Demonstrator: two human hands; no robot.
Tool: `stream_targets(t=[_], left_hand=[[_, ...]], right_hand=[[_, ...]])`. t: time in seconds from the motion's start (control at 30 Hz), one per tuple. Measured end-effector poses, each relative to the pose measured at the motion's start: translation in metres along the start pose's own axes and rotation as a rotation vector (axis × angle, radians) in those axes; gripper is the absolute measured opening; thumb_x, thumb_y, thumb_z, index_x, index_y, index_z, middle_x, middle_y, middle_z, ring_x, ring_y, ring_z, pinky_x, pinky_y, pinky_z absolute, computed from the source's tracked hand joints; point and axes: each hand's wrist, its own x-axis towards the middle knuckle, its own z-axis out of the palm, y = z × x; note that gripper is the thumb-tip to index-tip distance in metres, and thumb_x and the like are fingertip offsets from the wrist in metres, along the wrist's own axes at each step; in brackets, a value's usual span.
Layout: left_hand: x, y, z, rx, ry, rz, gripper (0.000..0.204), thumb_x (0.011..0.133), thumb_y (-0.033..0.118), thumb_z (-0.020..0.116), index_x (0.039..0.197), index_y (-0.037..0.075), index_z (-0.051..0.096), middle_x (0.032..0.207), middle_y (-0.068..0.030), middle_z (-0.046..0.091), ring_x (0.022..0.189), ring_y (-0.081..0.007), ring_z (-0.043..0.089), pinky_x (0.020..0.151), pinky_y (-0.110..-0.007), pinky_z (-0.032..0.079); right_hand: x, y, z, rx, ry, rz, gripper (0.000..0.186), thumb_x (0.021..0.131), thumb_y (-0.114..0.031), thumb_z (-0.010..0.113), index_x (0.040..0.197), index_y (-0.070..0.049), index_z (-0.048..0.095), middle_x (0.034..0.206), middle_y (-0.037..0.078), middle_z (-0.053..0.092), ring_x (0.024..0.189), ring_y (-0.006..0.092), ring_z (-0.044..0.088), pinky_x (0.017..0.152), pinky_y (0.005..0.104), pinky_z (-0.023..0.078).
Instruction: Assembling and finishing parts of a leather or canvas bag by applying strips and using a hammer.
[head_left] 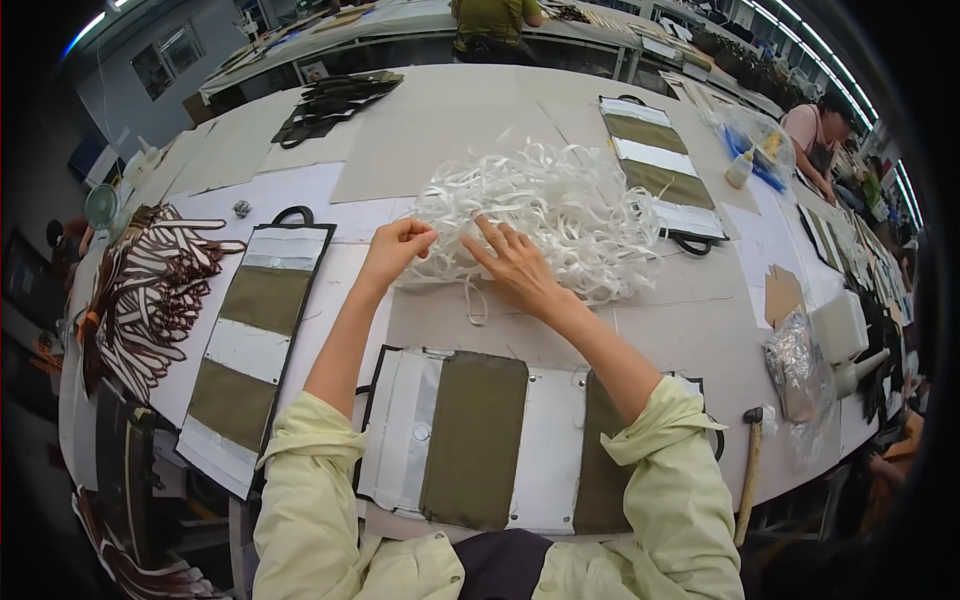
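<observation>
A large tangled heap of thin white ribbon (570, 215) lies in the middle of the table. At its left edge is my left hand (395, 248), its fingers curled into a pinch; whatever they hold, if anything, is too small to make out. My right hand (512, 265) rests on the near side of the heap, palm down, fingers spread. A loose ribbon loop hangs from the pile between my hands. Under my forearms lies a panel with olive and white bands (475, 440), dark-edged with small metal studs, partly covered by my right sleeve.
A similar banded panel (255, 315) lies left, another (662, 165) far right. Brown-and-white strips (160, 290) are bundled at the left edge. Dark straps (335, 105) lie at the back. A hammer (750, 475), plastic bag (797, 370) and glue bottle (740, 168) sit right. Other people work beyond.
</observation>
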Motion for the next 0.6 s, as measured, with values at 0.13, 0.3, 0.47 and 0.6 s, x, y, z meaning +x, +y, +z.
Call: stream_targets(t=[0.13, 0.3, 0.47, 0.6], left_hand=[[-0.014, 0.027, -0.012, -0.324, -0.082, 0.093, 0.019, 0.097, 0.013, 0.07, 0.113, 0.002, 0.072, 0.096, 0.0, 0.07, 0.081, -0.0089, 0.061, 0.084, -0.025, 0.049], [-0.012, 0.028, -0.056, -1.04, 0.037, 0.358, 0.025, 0.102, 0.008, 0.062, 0.127, 0.005, 0.064, 0.085, -0.0005, 0.062, 0.085, -0.0147, 0.061, 0.095, -0.035, 0.052], [-0.023, -0.005, -0.1, -1.294, 0.131, 0.407, 0.023, 0.102, 0.006, 0.06, 0.123, 0.01, 0.066, 0.085, -0.0027, 0.059, 0.09, -0.0182, 0.059, 0.097, -0.04, 0.05], [-0.03, -0.017, -0.134, -1.577, 0.334, 0.33, 0.023, 0.1, 0.002, 0.06, 0.121, 0.009, 0.067, 0.084, -0.0056, 0.055, 0.085, -0.021, 0.055, 0.092, -0.04, 0.051]], right_hand=[[0.002, 0.001, -0.002, 0.027, -0.14, 0.125, 0.088, 0.074, -0.007, 0.075, 0.155, -0.015, 0.042, 0.155, 0.024, 0.041, 0.118, 0.0384, 0.057, 0.092, 0.0446, 0.051], [0.012, 0.009, 0.002, 0.005, -0.167, 0.32, 0.094, 0.073, -0.01, 0.079, 0.157, -0.02, 0.039, 0.153, 0.024, 0.043, 0.114, 0.0369, 0.058, 0.092, 0.0456, 0.051], [0.018, 0.011, 0.003, -0.085, -0.085, 0.317, 0.089, 0.075, -0.004, 0.076, 0.156, -0.022, 0.042, 0.138, 0.021, 0.054, 0.11, 0.0359, 0.06, 0.091, 0.0449, 0.05], [0.008, 0.017, 0.014, -0.144, -0.12, 0.288, 0.084, 0.077, -0.005, 0.073, 0.154, -0.021, 0.045, 0.134, 0.024, 0.058, 0.11, 0.0371, 0.06, 0.094, 0.0435, 0.048]])
